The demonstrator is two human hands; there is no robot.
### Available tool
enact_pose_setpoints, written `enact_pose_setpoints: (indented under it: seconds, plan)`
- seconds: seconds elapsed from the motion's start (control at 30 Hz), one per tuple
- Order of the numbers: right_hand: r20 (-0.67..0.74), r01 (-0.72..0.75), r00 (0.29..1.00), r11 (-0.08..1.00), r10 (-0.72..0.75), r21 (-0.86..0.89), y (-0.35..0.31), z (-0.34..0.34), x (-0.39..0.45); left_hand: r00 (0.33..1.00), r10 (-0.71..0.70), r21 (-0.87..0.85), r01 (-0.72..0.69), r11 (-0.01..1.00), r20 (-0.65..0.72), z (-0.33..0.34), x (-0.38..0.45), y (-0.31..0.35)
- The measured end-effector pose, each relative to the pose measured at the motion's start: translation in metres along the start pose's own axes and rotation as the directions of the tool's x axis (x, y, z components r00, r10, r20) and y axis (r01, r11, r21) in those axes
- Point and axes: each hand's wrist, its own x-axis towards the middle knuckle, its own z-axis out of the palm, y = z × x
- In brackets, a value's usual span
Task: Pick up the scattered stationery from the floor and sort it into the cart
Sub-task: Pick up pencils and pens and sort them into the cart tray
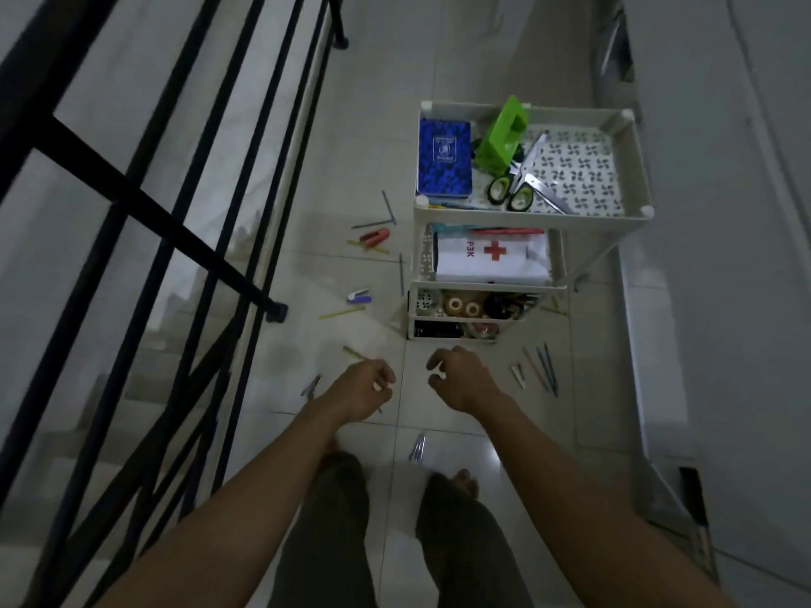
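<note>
Left hand [360, 390] grip contents unclear.

Cart [533, 221]: one, with four tiers. Top tier holds one blue notebook [444, 159], one green hole punch [502, 136], one pair of scissors [524, 186]. Second tier: one first-aid pouch [491, 256]. Floor: one stapler [359, 296].

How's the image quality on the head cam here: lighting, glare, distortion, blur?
Head view: dim and underexposed, with a grey cast; one glare patch on the floor tile near the feet; wide-angle bending curves the railing and the cart; both the left hand and right hand are slightly soft, and the small pens on the floor are hard to resolve.
</note>
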Motion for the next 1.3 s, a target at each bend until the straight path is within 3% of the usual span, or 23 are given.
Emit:
enact_pose_setpoints:
  seconds: [0.17, 0.33, 0.67, 0.83, 1.03, 1.3]
  plan:
    - [0.021, -0.007, 1.000, 0.997, 0.006, 0.076, 0.024, 0.050, 0.036, 0.995, -0.050, 0.000, 0.051, 0.999, 0.083, 0.026, 0.035, -0.059]
    - [0.065, -0.025, 0.998, 0.987, 0.015, 0.160, 0.039, 0.130, 0.110, 0.994, -0.085, -0.022, 0.087, 0.996, 0.072, 0.050, 0.095, -0.136]
    - [0.000, 0.038, 0.999, 0.985, -0.038, 0.170, 0.105, 0.326, 0.288, 0.994, -0.108, 0.047, 0.107, 0.993, 0.019, 0.136, 0.266, -0.332]
    - [-0.096, 0.095, 0.992, 0.988, -0.084, 0.120, 0.147, 0.413, 0.363, 0.967, -0.184, 0.032, 0.193, 0.981, -0.177, 0.186, 0.341, -0.422]
    - [-0.258, 0.146, 0.960, 0.979, -0.106, 0.145, 0.168, 0.467, 0.408, 0.884, -0.298, -0.087, 0.286, 0.954, -0.359, 0.228, 0.379, -0.468]
    - [-0.301, 0.133, 0.949, 0.987, -0.098, 0.096, 0.155, 0.486, 0.405, 0.827, -0.336, -0.160, 0.295, 0.942, -0.451, 0.229, 0.367, -0.465]
